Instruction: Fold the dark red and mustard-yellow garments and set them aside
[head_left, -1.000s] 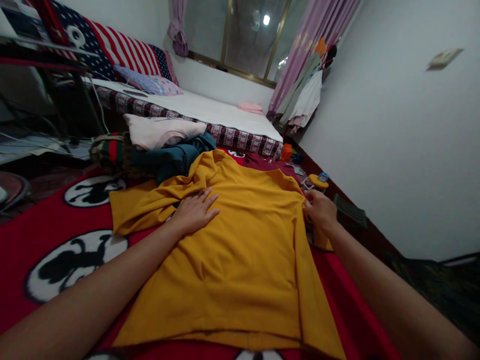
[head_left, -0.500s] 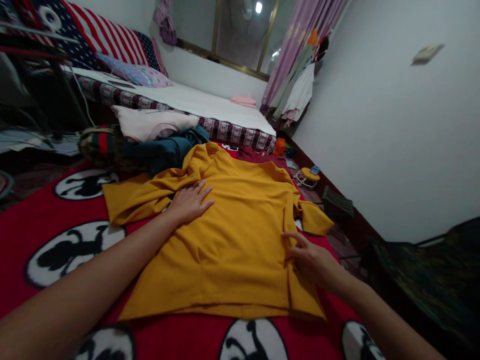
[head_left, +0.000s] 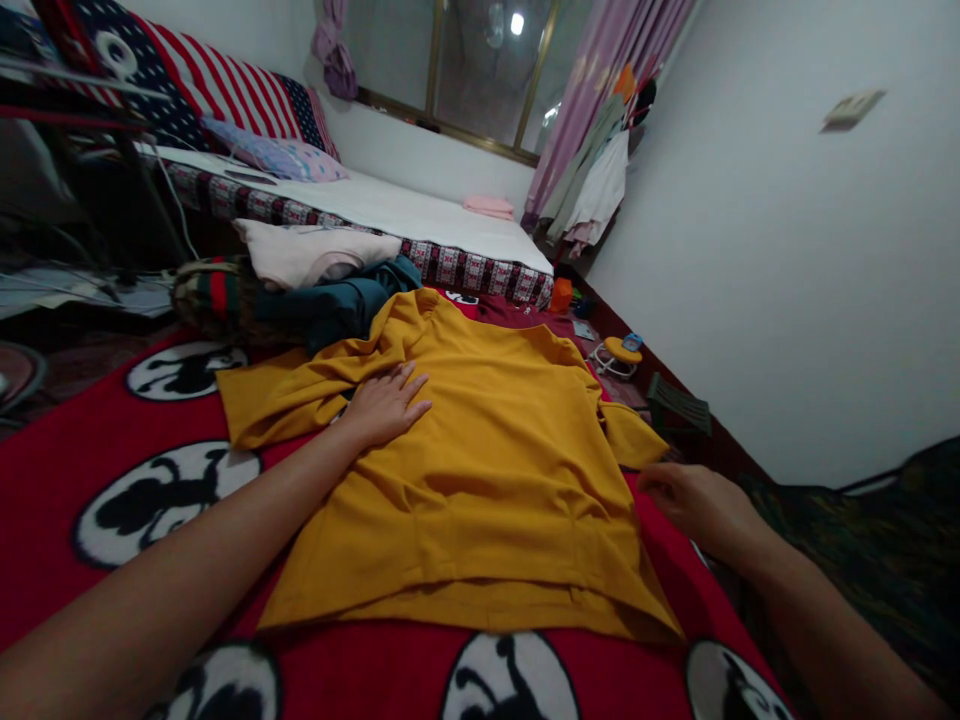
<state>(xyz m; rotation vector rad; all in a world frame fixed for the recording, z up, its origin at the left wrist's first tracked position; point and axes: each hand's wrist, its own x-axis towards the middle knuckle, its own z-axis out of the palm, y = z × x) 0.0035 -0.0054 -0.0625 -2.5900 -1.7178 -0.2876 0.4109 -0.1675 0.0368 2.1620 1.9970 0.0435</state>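
A mustard-yellow long-sleeved top (head_left: 487, 470) lies spread on a red blanket (head_left: 45, 500) with black-and-white round prints. My left hand (head_left: 386, 405) rests flat on the top's left side, fingers spread. At the right side of the top, just below its right sleeve, is my right hand (head_left: 697, 502), with its fingers curled closed. Whether cloth is between those fingers is hidden. The left sleeve is bunched and bent outward, and soft wrinkles cross the lower front near the hem.
Dark teal clothing (head_left: 330, 310) and a pale pink garment (head_left: 315, 250) are piled beyond the left sleeve. Maroon cloth (head_left: 517, 312) lies past the neckline. A bed (head_left: 420, 215) stands under the window. Along the right wall are a green stool (head_left: 679, 405) and a yellow round object (head_left: 622, 350).
My right hand has moved right from the top's side fold to beyond its edge, its fingers now curled. That fold has flattened outward. My left hand stays pressed on the cloth.
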